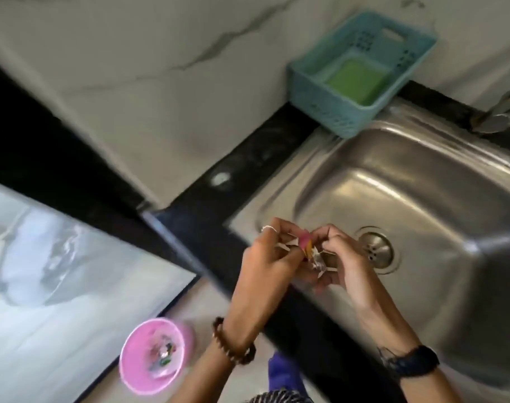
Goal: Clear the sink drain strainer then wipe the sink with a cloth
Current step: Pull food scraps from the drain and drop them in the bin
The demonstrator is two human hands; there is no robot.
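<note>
Steel sink (422, 181) | left hand (265, 257) and right hand (344, 257) both pinch scraps (399, 257) just beside drain strainer (377, 250) | pink bowl (137, 373) well apart

I am seeing both forearms bare, no sleeves. Left hand (264, 257) is wearing a thin silver ring (269, 228); its wrist is carrying a brown beaded bracelet (233, 343). Right hand (345, 266) wrist is wearing a black watch band (413, 362).

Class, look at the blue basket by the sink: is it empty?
No: the blue basket, standing at the back corner of the sink, holds a flat green pad on its floor.
</note>
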